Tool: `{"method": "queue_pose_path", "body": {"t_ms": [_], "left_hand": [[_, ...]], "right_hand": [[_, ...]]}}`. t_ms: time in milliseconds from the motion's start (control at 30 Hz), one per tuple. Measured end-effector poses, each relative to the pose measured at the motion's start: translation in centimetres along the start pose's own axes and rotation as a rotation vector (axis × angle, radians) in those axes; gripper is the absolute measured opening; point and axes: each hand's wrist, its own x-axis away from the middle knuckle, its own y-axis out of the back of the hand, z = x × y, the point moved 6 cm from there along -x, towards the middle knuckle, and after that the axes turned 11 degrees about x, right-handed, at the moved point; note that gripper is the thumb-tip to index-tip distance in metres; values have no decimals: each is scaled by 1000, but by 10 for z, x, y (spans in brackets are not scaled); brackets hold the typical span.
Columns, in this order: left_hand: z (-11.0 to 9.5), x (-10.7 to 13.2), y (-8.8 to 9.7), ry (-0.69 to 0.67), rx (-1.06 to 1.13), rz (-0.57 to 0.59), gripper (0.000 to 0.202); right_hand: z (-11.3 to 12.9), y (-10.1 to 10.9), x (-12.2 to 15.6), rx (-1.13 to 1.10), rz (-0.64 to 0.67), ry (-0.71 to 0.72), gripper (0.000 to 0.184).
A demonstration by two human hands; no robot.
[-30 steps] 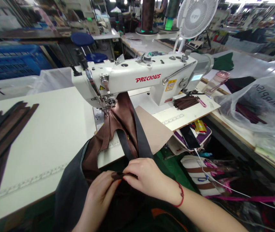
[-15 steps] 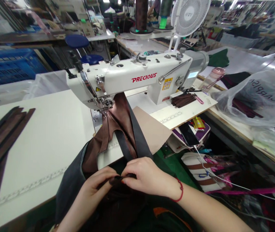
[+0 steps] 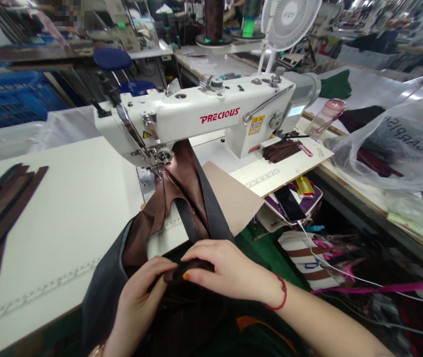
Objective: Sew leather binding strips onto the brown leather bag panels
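Note:
A white sewing machine (image 3: pixel 204 109) stands over the table, its presser foot down near one end of a brown and black fabric piece (image 3: pixel 181 183). The fabric runs from the needle area over the table's front edge towards my lap. My left hand (image 3: pixel 144 287) pinches a folded dark edge of it, thumb and fingers closed. Close on the right, my right hand (image 3: pixel 214 267) grips the same dark edge, thumb below and fingers above. The lower part of the fabric is dark and hard to make out.
Brown and black strips (image 3: pixel 10 208) lie at the table's left. More brown strips (image 3: pixel 281 148) and a pink tool (image 3: pixel 305 149) sit right of the machine. A beige sheet (image 3: pixel 229 198) overhangs the front edge. A phone (image 3: pixel 289 203) with a white cable rests on a bag below.
My right thumb and fingers have parted a little along the dark edge, showing more of the fold. The view has shifted slightly. The fabric under the machine stays in place.

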Motion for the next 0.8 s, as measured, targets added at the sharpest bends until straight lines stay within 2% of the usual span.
{"method": "queue_pose_path", "body": {"t_ms": [100,333,467,567,633,667,700,767,800], "left_hand": [[1,9,0,-55,-123,-11,21],[0,27,0,-332,-281,-30,44],[-11,24,-4,-325,-277,-52,48],[-22,22,6,-183,-233,-202,38],[-24,24,13,8,-145,-261,22],[-21,26,11,133,-51,-223,14],[-18,29,5,266,77,-143,15],[-13,38,-15,514,381,26,32],[-12,43,-24,612,514,75,36]], "right_hand": [[-5,-1,0,-31,-19,-35,24],[3,-12,0,16,-45,-15,21],[8,-19,3,108,-187,36,16],[10,-17,10,206,-338,107,11],[14,-15,18,314,-409,202,17],[17,-15,21,366,-425,275,19],[20,-16,25,409,-427,354,21],[25,-20,31,458,-401,500,22],[27,-22,34,472,-382,549,22]]}}
